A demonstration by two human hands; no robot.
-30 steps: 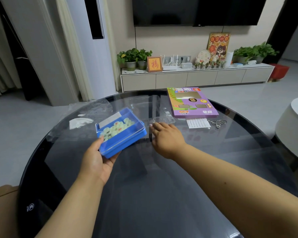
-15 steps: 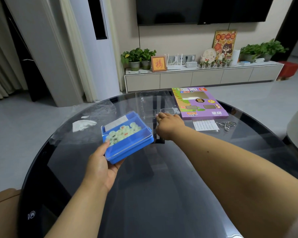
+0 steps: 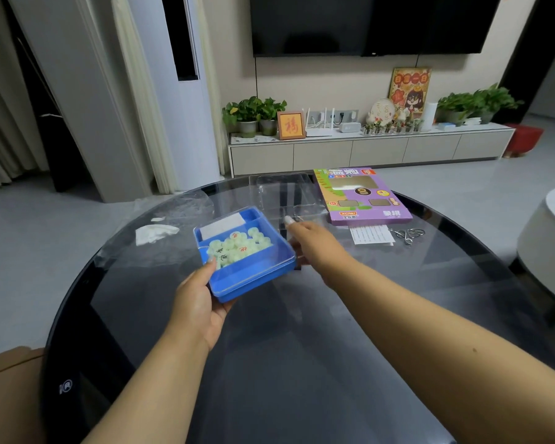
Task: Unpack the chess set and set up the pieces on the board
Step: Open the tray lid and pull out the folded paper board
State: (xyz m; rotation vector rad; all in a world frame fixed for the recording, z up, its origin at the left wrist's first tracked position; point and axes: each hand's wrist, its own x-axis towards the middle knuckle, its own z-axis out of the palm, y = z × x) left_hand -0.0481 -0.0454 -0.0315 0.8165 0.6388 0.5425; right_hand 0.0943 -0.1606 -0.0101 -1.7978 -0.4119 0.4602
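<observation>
Chess pieces (image 3: 237, 248), pale green discs with red and dark characters, lie heaped in the blue plastic case (image 3: 247, 261), beside a folded white sheet (image 3: 221, 226) in the case's rear compartment. The left hand (image 3: 202, 302) grips the case at its near corner, thumb over the rim, and holds it tilted above the dark glass table (image 3: 302, 363). Over the last second the case has stayed in that hold while the right hand (image 3: 314, 248) has stretched further across the table, toward the clear plastic tray (image 3: 282, 193) lying next to the purple cardboard box (image 3: 362, 197). Its index finger now reaches the tray's near edge; whether the fingers pinch the clear plastic or only touch it I cannot tell, since the material is nearly invisible. My reading: unpacking is still under way, packaging being cleared aside, and no board is laid out yet, so setting up pieces has not begun
</observation>
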